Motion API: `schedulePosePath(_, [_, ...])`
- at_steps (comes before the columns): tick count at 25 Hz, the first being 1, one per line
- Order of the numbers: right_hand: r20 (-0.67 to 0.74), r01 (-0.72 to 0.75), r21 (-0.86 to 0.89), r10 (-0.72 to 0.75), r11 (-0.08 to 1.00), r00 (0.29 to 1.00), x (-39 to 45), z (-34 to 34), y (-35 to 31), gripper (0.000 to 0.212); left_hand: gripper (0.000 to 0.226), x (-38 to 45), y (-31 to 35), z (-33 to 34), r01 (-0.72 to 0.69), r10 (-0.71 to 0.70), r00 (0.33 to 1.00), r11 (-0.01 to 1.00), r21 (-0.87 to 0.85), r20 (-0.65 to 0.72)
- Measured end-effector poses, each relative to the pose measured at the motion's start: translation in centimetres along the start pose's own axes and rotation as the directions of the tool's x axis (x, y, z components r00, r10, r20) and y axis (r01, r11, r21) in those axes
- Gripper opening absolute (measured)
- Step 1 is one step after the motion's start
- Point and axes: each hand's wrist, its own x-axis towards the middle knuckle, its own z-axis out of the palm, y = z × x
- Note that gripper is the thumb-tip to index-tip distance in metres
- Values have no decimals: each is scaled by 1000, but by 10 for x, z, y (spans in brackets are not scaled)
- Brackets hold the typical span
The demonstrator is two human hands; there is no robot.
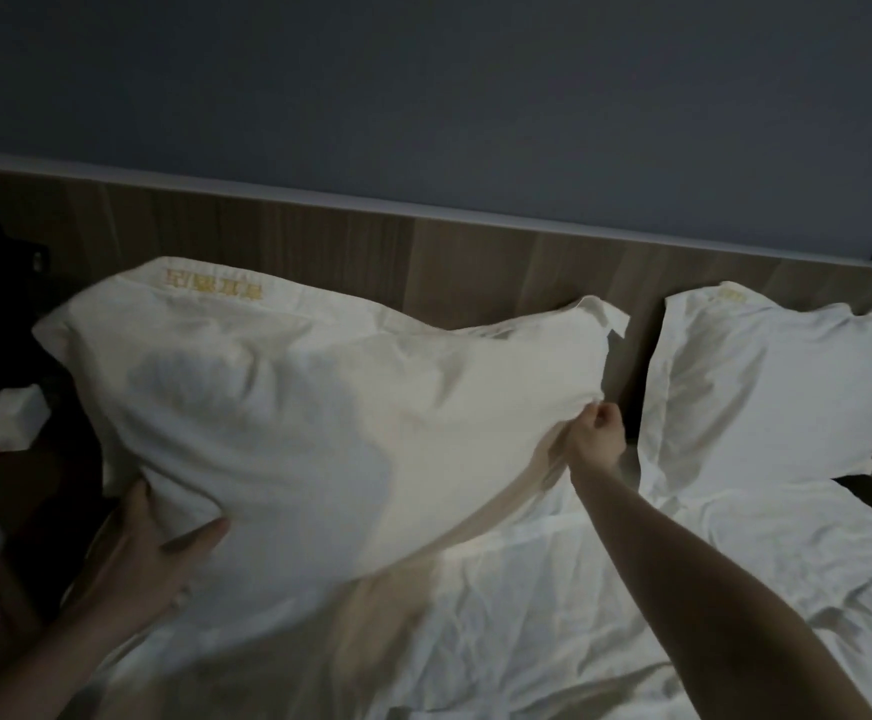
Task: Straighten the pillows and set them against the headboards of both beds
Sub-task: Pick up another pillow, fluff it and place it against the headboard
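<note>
A large white pillow (309,397) with yellow embroidered lettering along its top edge is lifted off the bed, its upper part close to the wooden headboard (423,262). My left hand (158,553) grips its lower left corner. My right hand (597,433) pinches its right edge. A second white pillow (771,387) leans upright against the headboard at the right. The room is dim.
A rumpled white sheet (605,605) covers the bed below the pillows. A white box (16,415) sits on a dark bedside surface at the left, with a red cord beside it. A grey wall rises above the headboard.
</note>
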Motion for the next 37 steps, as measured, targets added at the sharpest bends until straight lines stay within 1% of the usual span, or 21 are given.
schedulePosePath(1, [-20, 11, 26, -11, 1000, 1000, 3, -1, -1, 30, 123, -2, 1, 3, -11, 11, 1000, 1000, 12, -2])
schedulePosePath(2, [8, 9, -18, -9, 1000, 1000, 6, -2, -3, 29, 125, -3, 2, 5, -22, 23, 1000, 999, 40, -16])
schedulePosePath(4, [128, -50, -145, 69, 988, 989, 10, 1, 5, 25, 129, -3, 6, 7, -44, 46, 999, 995, 94, -11])
schedulePosePath(6, [213, -80, -214, 127, 974, 969, 6, 2, 11, 25, 131, -8, 14, 5, -40, 42, 999, 990, 134, -14])
schedulePosePath(7, [231, -76, -215, 126, 974, 965, 1, 3, 13, 28, 126, -13, 20, 5, -74, 82, 996, 984, 163, -45])
schedulePosePath(9, [262, -21, -206, 76, 978, 962, -19, 9, 27, 37, 109, -23, 23, 5, -244, 275, 959, 925, 291, -71])
schedulePosePath(11, [329, 67, -247, 19, 967, 944, -54, 13, 58, 51, 98, -31, 20, 8, -422, 451, 892, 804, 420, 33])
schedulePosePath(12, [384, 113, -265, -3, 958, 923, -80, 12, 78, 58, 97, -37, 15, 9, -470, 483, 871, 767, 436, 89])
schedulePosePath(13, [443, 169, -272, -33, 948, 896, -110, 7, 91, 63, 98, -42, 8, 12, -500, 494, 859, 753, 427, 135])
schedulePosePath(15, [541, 204, -241, -43, 949, 840, -176, -7, 115, 76, 99, -54, -10, 16, -547, 507, 835, 730, 409, 212])
schedulePosePath(17, [644, 276, -228, -68, 934, 762, -241, -19, 139, 90, 98, -63, -31, 18, -608, 528, 794, 690, 394, 300])
schedulePosePath(18, [691, 348, -267, -74, 899, 719, -270, -22, 153, 85, 95, -66, -42, 17, -643, 543, 766, 667, 377, 345])
schedulePosePath(19, [710, 422, -355, -53, 834, 702, -293, -23, 169, 75, 92, -68, -53, 17, -679, 558, 732, 643, 355, 389])
schedulePosePath(20, [701, 478, -424, -55, 770, 711, -314, -23, 181, 69, 89, -68, -64, 18, -711, 565, 698, 619, 333, 440])
schedulePosePath(22, [646, 537, -500, -121, 679, 754, -339, -19, 191, 71, 86, -65, -92, 21, -755, 538, 633, 586, 293, 557])
schedulePosePath(25, [621, 573, -565, -151, 594, 769, -345, -11, 187, 72, 82, -59, -128, 26, -820, 481, 525, 508, 265, 702])
schedulePosePath(27, [605, 561, -587, -144, 584, 783, -342, -7, 184, 73, 83, -54, -143, 33, -843, 453, 472, 484, 236, 756])
schedulePosePath(32, [613, 548, -641, -71, 537, 787, -338, -1, 182, 72, 85, -54, -151, 46, -822, 413, 425, 549, 153, 805])
schedulePosePath(34, [597, 537, -659, -68, 526, 799, -337, -1, 180, 71, 84, -54, -143, 44, -786, 374, 433, 602, 140, 820])
schedulePosePath(35, [594, 540, -670, -70, 509, 802, -337, -2, 178, 71, 84, -53, -139, 44, -781, 377, 435, 611, 133, 818])
schedulePosePath(37, [615, 546, -695, -5, 468, 788, -336, -1, 168, 71, 85, -50, -139, 40, -785, 358, 427, 603, 144, 831])
